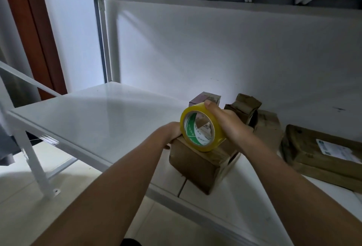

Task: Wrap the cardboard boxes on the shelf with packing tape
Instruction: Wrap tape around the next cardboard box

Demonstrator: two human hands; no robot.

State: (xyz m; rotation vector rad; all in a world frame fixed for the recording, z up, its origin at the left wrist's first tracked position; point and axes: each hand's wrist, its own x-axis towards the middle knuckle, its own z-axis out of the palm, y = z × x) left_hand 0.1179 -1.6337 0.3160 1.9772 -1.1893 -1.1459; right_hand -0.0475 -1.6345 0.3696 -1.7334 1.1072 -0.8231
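Note:
A brown cardboard box [195, 169] sits at the front edge of the white shelf [94, 120], tilted, with glossy tape across its top. My right hand [225, 122] grips a yellowish roll of packing tape [201, 128] that rests on the box's top. My left hand [172, 132] holds the box's upper left corner, partly hidden behind the roll.
Further back stand a small purple-brown box [203, 98] and taped cardboard parcels [244, 106]. A flat brown parcel with a white label [321, 149] lies at the right. White wall behind, shelf post [111, 39] at left, upper shelf overhead, tiled floor below.

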